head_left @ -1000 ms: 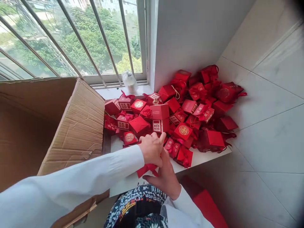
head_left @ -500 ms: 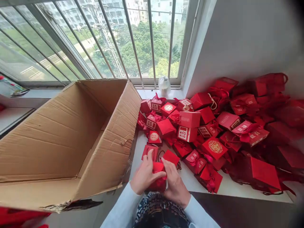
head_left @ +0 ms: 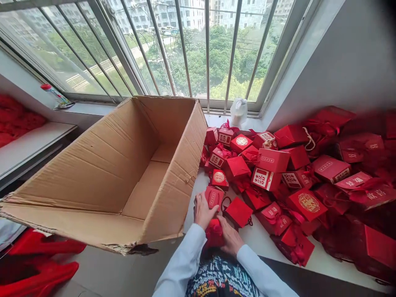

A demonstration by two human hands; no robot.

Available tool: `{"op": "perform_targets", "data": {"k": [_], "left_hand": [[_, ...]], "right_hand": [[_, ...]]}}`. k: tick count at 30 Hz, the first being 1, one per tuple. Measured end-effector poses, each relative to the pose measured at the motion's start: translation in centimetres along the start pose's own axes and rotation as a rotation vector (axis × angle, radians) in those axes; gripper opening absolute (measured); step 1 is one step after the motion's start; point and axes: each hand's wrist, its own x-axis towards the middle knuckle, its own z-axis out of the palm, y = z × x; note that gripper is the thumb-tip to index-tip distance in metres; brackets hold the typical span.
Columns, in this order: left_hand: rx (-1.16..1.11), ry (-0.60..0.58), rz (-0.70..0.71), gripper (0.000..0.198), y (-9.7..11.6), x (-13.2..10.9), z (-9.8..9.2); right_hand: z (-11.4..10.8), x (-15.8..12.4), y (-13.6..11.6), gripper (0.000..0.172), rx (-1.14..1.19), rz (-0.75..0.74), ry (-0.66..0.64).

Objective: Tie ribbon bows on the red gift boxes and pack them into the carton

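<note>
Low in front of me, my right hand (head_left: 230,236) is curled against the right side of a red gift box (head_left: 214,233) with a ribbon on top. My left hand (head_left: 203,211) is just beyond it, its fingers and thumb around the near left corner of another red gift box (head_left: 214,195) with a pale printed panel; part of its grip is hidden. Beside my right hand sits a plain red box (head_left: 239,212) with a dark cord handle. A heap of similar red boxes (head_left: 272,160), some with ribbons and gold or white characters, spreads to the right.
A large, open cardboard carton (head_left: 86,173) stands on the left, its near rim torn. Behind is a barred window (head_left: 198,53), with a white plastic bag (head_left: 239,111) on its sill. Red cloth (head_left: 40,264) lies at lower left. A wall (head_left: 349,66) bounds the right.
The view has swung left, showing more of the carton and its bottom. My left hand has shifted forward from the near box to the printed one, while my right hand stays at the near box.
</note>
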Motion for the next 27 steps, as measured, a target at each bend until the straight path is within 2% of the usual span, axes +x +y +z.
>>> {"op": "perform_targets", "data": {"k": [2,4,7,11,13,17,20,23,24,25,27], "left_hand": [[0.035,-0.004,-0.043,0.098,0.9,2.0,1.5],[0.076,-0.015,-0.07,0.114,1.4,3.6,2.9],[0.134,-0.045,-0.088,0.113,1.5,4.9,4.1],[0.122,-0.076,-0.06,0.106,0.2,4.6,3.5],[0.087,-0.057,-0.015,0.106,-1.4,3.7,2.7],[-0.083,0.057,0.118,0.11,-5.1,0.6,1.5],[-0.082,0.033,0.213,0.115,-6.7,-2.1,0.8],[0.015,-0.081,0.299,0.117,-6.6,-4.3,-0.2],[0.008,-0.079,0.324,0.116,-6.2,-5.1,-0.6],[-0.045,-0.023,0.363,0.114,-5.7,-5.8,-1.0],[-0.28,0.222,0.455,0.107,-4.0,-7.5,-1.7]], "right_hand": [[0.0,-1.3,-0.1,0.1,0.001,0.029,0.048],[0.0,-3.1,-0.2,0.097,0.036,0.076,0.138],[-0.1,-6.2,-0.6,0.093,0.112,0.171,0.309],[-0.3,-9.2,-0.9,0.092,0.169,0.296,0.44],[-0.3,-9.7,-0.9,0.092,0.169,0.349,0.47],[-0.2,-9.0,-0.6,0.089,0.137,0.431,0.519],[-0.9,-8.1,-0.7,0.087,0.139,0.449,0.538],[-2.4,-7.5,-1.1,0.08,0.17,0.419,0.583],[-3.1,-7.3,-1.2,0.078,0.184,0.405,0.594],[-3.8,-7.1,-1.5,0.077,0.198,0.386,0.6],[-5.0,-6.4,-2.1,0.075,0.216,0.317,0.602]]}}
